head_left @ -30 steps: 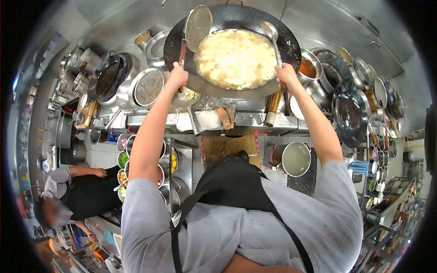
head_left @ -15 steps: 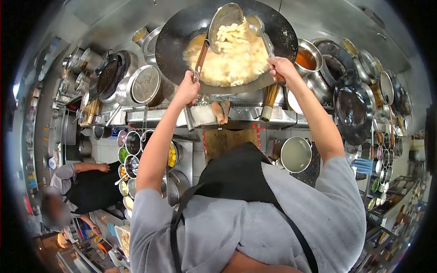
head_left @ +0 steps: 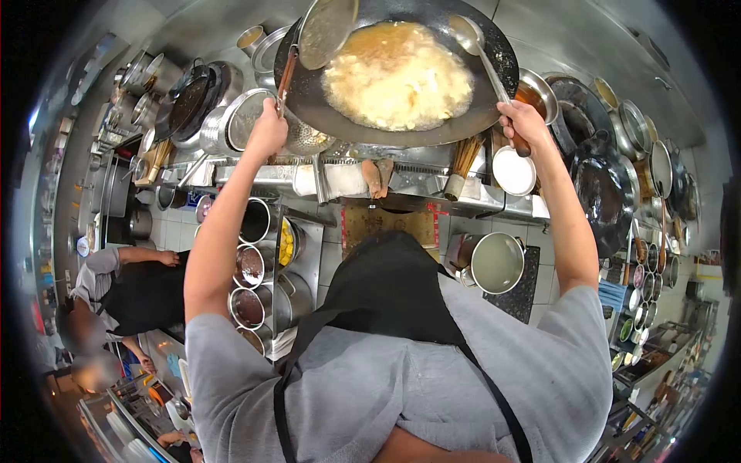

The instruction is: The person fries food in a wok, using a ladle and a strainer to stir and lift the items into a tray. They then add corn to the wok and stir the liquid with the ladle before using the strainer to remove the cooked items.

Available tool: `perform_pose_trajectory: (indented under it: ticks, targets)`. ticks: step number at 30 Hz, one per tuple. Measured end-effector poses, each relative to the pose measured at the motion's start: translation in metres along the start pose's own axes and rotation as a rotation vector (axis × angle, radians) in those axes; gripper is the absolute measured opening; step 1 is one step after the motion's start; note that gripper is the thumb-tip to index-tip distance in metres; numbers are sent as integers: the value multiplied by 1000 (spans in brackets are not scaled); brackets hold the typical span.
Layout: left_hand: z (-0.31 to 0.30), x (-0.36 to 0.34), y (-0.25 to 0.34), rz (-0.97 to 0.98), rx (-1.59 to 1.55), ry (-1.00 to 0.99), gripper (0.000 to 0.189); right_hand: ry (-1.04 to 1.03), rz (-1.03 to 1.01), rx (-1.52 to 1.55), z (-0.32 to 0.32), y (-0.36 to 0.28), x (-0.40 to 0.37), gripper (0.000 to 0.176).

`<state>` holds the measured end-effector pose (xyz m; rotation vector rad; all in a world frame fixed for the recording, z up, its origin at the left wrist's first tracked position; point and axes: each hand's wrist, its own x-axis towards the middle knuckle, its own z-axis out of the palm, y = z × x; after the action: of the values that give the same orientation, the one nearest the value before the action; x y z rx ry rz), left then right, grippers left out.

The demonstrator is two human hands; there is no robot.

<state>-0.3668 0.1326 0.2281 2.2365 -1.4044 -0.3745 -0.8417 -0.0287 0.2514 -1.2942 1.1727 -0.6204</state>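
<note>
A large black wok (head_left: 494, 92) sits on the stove in front of me. Pale food pieces (head_left: 397, 81) lie in foaming, bubbling liquid at its middle. My left hand (head_left: 268, 131) is closed on the wooden handle of a round strainer (head_left: 328, 32), which is tilted above the wok's left rim with no food visible in it. In my right hand (head_left: 525, 123) is the handle of a metal ladle (head_left: 467, 32). The ladle's bowl is over the inner right side of the wok, apart from the foam.
Right of the wok stands a metal bowl of reddish-brown liquid (head_left: 532, 94). A bamboo brush (head_left: 463, 163) and a white bowl (head_left: 514, 171) are along the stove's front. Below stands a pot of cloudy liquid (head_left: 497, 263). Co-workers (head_left: 143, 289) stand at left.
The pale pieces have left the strainer and are in the wok's liquid. My left hand has moved the strainer left and up; my right hand has drawn the ladle right. My view has shifted slightly.
</note>
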Motion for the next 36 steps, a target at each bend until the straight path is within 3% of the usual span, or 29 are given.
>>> perform_pose_trajectory:
  ticks: [2, 4, 6, 7, 9, 12, 16, 17, 19, 21, 23, 25, 30, 36]
  targets:
    - [-11, 0, 12, -93, -26, -76, 28, 99, -13, -148, -2, 9, 5, 21]
    - [-12, 1, 21, -180, -48, -158, 23, 95, 17, -94, 0, 23, 17, 22]
    - [-6, 11, 30, -259, -397, -374, 16, -25, 157, 109, 5, 29, 31, 22]
    - [3, 20, 32, -255, -398, -378, 16, 43, 170, 225, 14, 29, 34, 22]
    - [26, 36, 38, -482, -958, -772, 9, -7, 227, 450, 29, 29, 48, 20]
    - [66, 40, 74, -613, -1165, -805, 7, -56, 246, 527, 54, 26, 57, 19]
    - [100, 48, 101, -581, -1345, -877, 11, 28, 229, 336, 62, 24, 48, 18]
    - [102, 47, 105, -601, -1410, -891, 12, -4, 163, 151, 56, 25, 45, 18]
    - [98, 44, 103, -573, -1415, -892, 9, -32, 99, -39, 44, 26, 38, 19]
    - [83, 31, 104, -545, -1418, -889, 8, 81, -58, -305, 36, 16, 15, 21]
    - [62, 5, 105, -372, -1188, -723, 11, 112, -139, -367, 33, 3, -3, 23]
    - [45, -16, 104, -346, -1110, -699, 19, 148, -268, -545, 36, -11, -16, 26]
    - [26, -29, 95, -264, -1054, -604, 25, 93, -280, -707, 61, 12, 16, 28]
    - [28, -12, 72, -309, -1143, -562, 22, 66, -257, -857, 49, 26, -12, 29]
